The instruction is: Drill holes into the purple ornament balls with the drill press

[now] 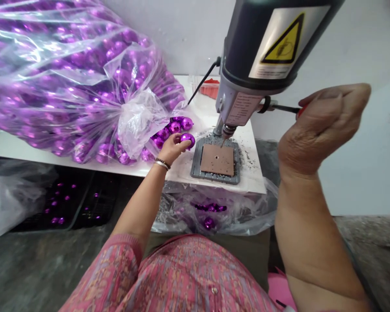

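Note:
Between the fingertips of my left hand (173,148) is a shiny purple ball (187,141), held just left of the drill press base (196,162). My right hand (325,125) is wrapped round the end of the feed lever (286,108) on the side of the drill press (238,99); a bit of red grip shows. Under the drill bit (223,142) a brown square plate (217,159) with a small hole lies on the base, dusted with dark shavings. Several loose purple balls (175,126) lie at the mouth of a big clear bag (139,112).
The bag, full of purple balls, covers the left of the white table (178,173). An open plastic bag (247,212) with purple balls hangs at the front edge. Black crates (94,199) stand below left. A red basket (209,88) sits behind the drill's black cable (203,80).

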The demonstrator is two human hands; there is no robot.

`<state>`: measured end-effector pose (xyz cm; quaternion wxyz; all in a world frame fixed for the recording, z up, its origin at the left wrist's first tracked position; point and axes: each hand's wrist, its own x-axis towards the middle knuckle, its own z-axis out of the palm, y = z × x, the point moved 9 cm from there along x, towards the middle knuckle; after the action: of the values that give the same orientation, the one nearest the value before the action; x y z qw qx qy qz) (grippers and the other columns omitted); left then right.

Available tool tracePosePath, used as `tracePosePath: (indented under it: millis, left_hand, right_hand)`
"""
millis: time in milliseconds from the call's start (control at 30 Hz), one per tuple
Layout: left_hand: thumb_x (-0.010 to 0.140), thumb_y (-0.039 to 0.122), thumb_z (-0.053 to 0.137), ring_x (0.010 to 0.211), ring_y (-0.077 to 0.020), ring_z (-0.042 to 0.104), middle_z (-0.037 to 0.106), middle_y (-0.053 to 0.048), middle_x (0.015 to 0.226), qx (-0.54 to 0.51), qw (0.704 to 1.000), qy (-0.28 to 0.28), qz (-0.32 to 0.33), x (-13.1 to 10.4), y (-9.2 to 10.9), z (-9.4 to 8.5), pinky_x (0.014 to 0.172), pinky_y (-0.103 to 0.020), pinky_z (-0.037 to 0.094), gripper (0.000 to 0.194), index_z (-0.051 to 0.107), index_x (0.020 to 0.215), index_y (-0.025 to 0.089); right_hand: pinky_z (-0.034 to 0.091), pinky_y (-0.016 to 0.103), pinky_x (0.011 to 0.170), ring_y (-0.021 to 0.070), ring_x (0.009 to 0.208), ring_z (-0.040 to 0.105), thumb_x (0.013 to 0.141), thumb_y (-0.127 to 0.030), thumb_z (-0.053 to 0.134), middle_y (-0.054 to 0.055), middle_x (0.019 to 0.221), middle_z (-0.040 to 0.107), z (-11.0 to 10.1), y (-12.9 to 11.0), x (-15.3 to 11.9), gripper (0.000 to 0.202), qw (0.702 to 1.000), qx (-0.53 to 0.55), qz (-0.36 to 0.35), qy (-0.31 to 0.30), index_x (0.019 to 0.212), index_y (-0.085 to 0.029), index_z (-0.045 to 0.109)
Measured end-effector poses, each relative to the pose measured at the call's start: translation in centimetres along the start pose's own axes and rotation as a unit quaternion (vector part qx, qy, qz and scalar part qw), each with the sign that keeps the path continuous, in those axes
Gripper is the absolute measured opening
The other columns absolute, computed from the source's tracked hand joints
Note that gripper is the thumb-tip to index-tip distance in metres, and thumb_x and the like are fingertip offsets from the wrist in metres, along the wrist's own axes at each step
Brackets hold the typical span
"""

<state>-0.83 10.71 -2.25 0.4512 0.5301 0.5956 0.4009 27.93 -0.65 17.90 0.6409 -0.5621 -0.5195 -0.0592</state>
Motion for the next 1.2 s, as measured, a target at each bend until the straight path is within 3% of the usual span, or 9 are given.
tracePosePath:
  millis: [100,233,333,467,667,933,1033,1200]
  left_hand:
    - [0.083,0.032,0.068,0.075,-0.012,0.069,0.074,-0.009,0.11,-0.087,0.994,-0.066,0.015,-1.8,1.3,2.0,0.068,-0.024,0.054,0.064,0.055,0.144,0.017]
    - [0.081,0.028,0.071,0.074,-0.0114,0.067,0.075,-0.007,0.104,-0.068,0.989,-0.133,0.013,-3.1,2.5,5.2,0.063,-0.021,0.049,0.046,0.067,0.125,0.014]
    - [0.083,0.027,0.072,0.062,-0.0083,0.061,0.074,-0.005,0.093,-0.023,0.987,-0.156,-0.001,-3.1,2.7,7.2,0.055,-0.02,0.043,0.034,0.068,0.114,0.012]
    - [0.083,0.026,0.073,0.054,-0.0052,0.054,0.07,-0.001,0.087,0.014,0.984,-0.179,0.013,-2.8,2.9,9.1,0.055,-0.02,0.043,0.025,0.067,0.104,0.014]
    - [0.08,0.026,0.074,0.061,-0.0078,0.054,0.068,0.0,0.088,0.057,0.987,-0.15,0.034,-2.5,3.1,9.4,0.058,-0.021,0.046,0.03,0.067,0.106,0.015]
    - [0.072,0.029,0.08,0.095,-0.0194,0.065,0.073,-0.004,0.104,0.196,0.964,-0.135,0.116,-3.4,5.1,9.8,0.09,-0.029,0.051,0.053,0.068,0.122,0.015]
    - [0.074,0.034,0.08,0.097,-0.0217,0.066,0.074,-0.004,0.103,0.241,0.952,-0.141,0.124,-3.8,5.1,10.2,0.092,-0.03,0.05,0.058,0.068,0.128,0.016]
    - [0.075,0.034,0.08,0.093,-0.0182,0.065,0.075,-0.002,0.103,0.223,0.958,-0.148,0.105,-3.8,4.3,10.4,0.086,-0.026,0.049,0.066,0.065,0.137,0.016]
  right_hand:
    - [0.042,0.03,0.087,0.003,0.073,0.044,0.094,-0.042,0.024,-0.001,0.075,0.047,-0.6,-0.6,0.4,0.031,0.999,-0.023,-0.021,0.03,0.079,-0.018,0.037]
    - [0.039,0.024,0.081,0.0024,0.071,0.039,0.096,-0.037,0.024,-0.002,0.073,0.041,-0.1,-1.1,1.8,0.027,1.0,-0.026,-0.01,0.003,0.079,-0.019,0.033]
    - [0.036,0.023,0.081,0.0026,0.071,0.036,0.098,-0.029,0.026,-0.001,0.073,0.039,0.5,-1.3,3.3,0.024,0.999,-0.031,0.02,-0.023,0.076,-0.021,0.027]
    - [0.035,0.021,0.086,0.0027,0.071,0.034,0.1,-0.025,0.021,-0.003,0.071,0.034,1.1,-1.3,4.4,0.027,0.996,-0.054,0.051,-0.046,0.074,-0.021,0.023]
    - [0.035,0.02,0.088,0.0017,0.071,0.036,0.101,-0.025,0.017,-0.004,0.071,0.031,1.4,-1.3,4.4,0.026,0.997,-0.031,0.052,-0.055,0.076,-0.022,0.021]
    - [0.031,0.017,0.083,-0.0015,0.067,0.034,0.099,-0.025,0.035,-0.006,0.069,0.032,1.4,-1.0,4.5,0.028,0.997,-0.016,0.057,-0.054,0.074,-0.021,0.022]
    - [0.032,0.017,0.081,-0.0022,0.066,0.032,0.098,-0.022,0.035,-0.007,0.068,0.031,1.3,-1.2,4.4,0.029,0.998,-0.005,0.046,-0.044,0.073,-0.021,0.021]
    - [0.032,0.016,0.073,-0.0016,0.063,0.028,0.096,-0.019,0.043,-0.006,0.066,0.028,0.5,-1.2,3.0,0.031,0.999,0.006,0.019,-0.025,0.072,-0.02,0.022]
